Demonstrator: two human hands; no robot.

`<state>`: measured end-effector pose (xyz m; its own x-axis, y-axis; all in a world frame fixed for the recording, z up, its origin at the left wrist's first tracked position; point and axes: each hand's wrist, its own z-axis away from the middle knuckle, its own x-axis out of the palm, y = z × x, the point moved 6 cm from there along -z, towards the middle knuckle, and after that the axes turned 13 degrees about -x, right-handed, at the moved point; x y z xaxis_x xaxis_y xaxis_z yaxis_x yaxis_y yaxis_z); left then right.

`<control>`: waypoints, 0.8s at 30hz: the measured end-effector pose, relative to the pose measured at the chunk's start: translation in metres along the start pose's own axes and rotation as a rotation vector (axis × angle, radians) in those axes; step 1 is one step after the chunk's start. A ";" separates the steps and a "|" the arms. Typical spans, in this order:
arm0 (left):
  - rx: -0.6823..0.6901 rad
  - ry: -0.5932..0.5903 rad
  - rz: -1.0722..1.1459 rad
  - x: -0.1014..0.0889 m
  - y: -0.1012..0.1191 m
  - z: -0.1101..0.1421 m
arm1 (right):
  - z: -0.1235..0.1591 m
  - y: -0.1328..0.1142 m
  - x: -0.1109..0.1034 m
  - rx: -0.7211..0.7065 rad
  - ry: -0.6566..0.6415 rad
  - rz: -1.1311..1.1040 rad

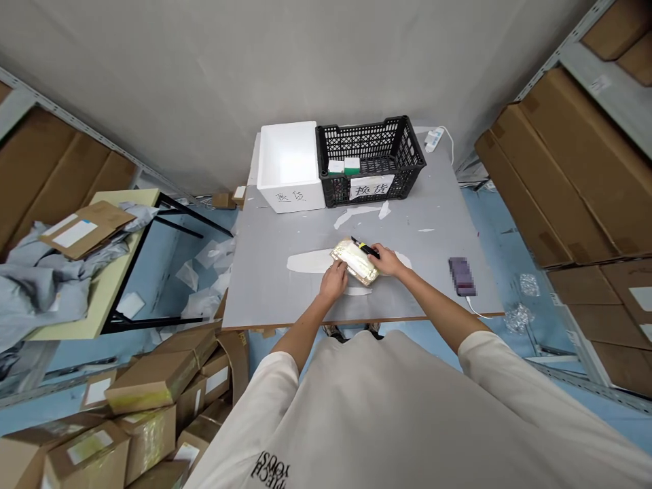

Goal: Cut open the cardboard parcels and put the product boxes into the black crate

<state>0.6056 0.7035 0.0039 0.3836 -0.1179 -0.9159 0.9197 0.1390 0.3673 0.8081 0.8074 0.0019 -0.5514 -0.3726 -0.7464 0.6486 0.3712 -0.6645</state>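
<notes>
A small flat parcel (355, 261) wrapped in shiny yellowish tape lies on the grey table (285, 292) in front of me. My left hand (333, 280) rests on its near left corner with fingers curled onto it. My right hand (388, 260) sits at the parcel's right end, closed round a black and yellow tool (363, 247) that looks like a cutter, its tip lying over the parcel's top edge.
A white foam box (289, 165) and a black plastic crate (369, 159) with small boxes stand at the table's far edge. A phone (461, 276) lies at the right. Cardboard boxes (147, 387) pile at the lower left; shelves with cartons line both sides.
</notes>
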 end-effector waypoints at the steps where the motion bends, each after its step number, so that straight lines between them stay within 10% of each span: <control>1: 0.011 0.006 0.014 0.000 0.002 -0.004 | 0.008 0.002 0.001 0.027 0.002 -0.037; 8: 0.034 -0.013 0.028 -0.004 0.015 -0.027 | 0.046 0.005 0.016 0.060 -0.052 -0.345; 17: -0.191 -0.046 -0.031 0.017 0.066 -0.016 | 0.025 0.028 -0.017 0.133 0.131 -0.290; 24: -0.002 -0.207 -0.149 0.028 0.062 -0.013 | 0.011 0.021 -0.007 0.124 0.170 -0.352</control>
<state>0.6722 0.7214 -0.0006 0.2534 -0.3360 -0.9072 0.9672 0.1072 0.2304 0.8318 0.8086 -0.0064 -0.8230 -0.3092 -0.4766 0.4575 0.1365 -0.8787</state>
